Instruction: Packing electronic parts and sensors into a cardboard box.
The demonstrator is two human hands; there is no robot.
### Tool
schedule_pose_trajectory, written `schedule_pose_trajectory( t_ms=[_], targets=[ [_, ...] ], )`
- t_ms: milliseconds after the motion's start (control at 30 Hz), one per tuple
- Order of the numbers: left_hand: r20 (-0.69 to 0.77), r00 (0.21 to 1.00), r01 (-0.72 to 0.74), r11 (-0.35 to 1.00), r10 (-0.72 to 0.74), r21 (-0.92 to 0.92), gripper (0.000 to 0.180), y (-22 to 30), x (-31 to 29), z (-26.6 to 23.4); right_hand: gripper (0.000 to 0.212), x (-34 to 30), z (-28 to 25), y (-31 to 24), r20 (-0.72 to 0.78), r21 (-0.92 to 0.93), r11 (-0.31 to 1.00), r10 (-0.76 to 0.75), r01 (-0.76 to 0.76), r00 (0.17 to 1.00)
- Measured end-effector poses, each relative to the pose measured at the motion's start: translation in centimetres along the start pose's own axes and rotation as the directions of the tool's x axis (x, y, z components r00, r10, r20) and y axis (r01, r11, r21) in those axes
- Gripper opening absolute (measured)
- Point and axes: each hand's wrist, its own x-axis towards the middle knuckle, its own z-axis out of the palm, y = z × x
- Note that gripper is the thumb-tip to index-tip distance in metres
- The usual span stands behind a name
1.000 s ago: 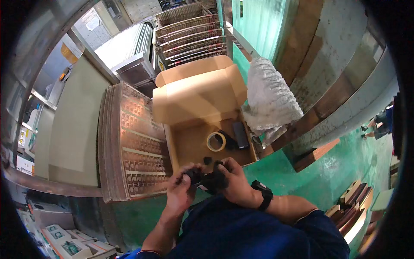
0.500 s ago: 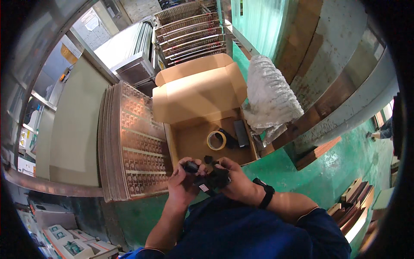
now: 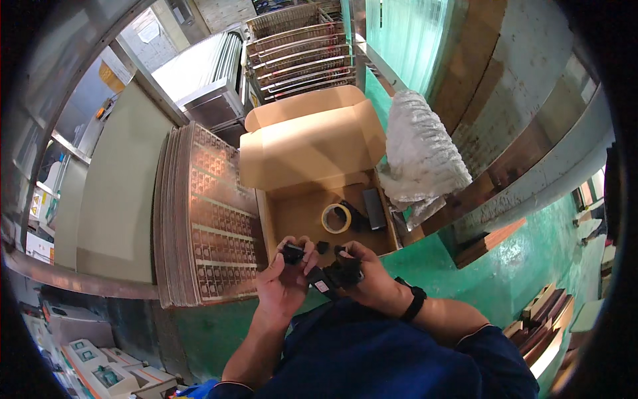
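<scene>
Hands of a worker, near each other at the near side of a cardboard box, each clamped on a dark article. The left hand curls thumb and fingers around a small dark piece, held by the box's near left corner. The right hand, with a black wristband at its wrist, grips a black bundle; between the hands shows a dark tab with a pale label, and whether it joins the bundle cannot be told. A small black lump appears just beyond the fingers; its support is unclear. Inside the box, whose lid stands raised at the far side, lie a yellowish tape roll, a black item partly behind it, and a dark grey block near the right wall. Copper-patterned panels stand stacked to the left of the box; crumpled translucent wrap rests to its right.
</scene>
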Motion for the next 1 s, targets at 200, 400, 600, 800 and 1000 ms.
schedule_pose_trajectory(
  t_ms=[200,400,600,800,1000],
  targets=[
    [-0.066,0.995,-0.062,0.992,0.069,0.106,0.042,-0.3,-0.6,0.0,0.006,-0.4,0.6,-0.5,0.03,-0.29,0.937,-0.193,0.193,0.981],
    [-0.012,0.988,-0.131,0.883,0.152,0.45,0.067,-0.2,-1.7,-2.6,0.013,-0.6,0.8,-0.1,0.144,-0.43,0.814,-0.364,0.39,0.92],
    [-0.017,0.935,-0.12,0.358,0.355,0.926,0.057,0.4,-2.4,-1.6,0.015,-1.0,0.6,0.1,0.198,-0.575,0.695,-0.393,0.431,0.898],
    [-0.217,0.956,0.202,0.979,-0.198,-0.004,0.064,2.4,-1.8,-0.7,0.014,-1.3,1.7,-0.2,0.162,-0.443,0.817,-0.332,0.369,0.929],
    [-0.227,0.959,0.146,0.983,-0.169,-0.113,0.072,2.2,-1.7,-0.3,0.011,-1.3,1.5,0.0,0.131,-0.299,0.897,-0.299,0.325,0.945]
  ],
)
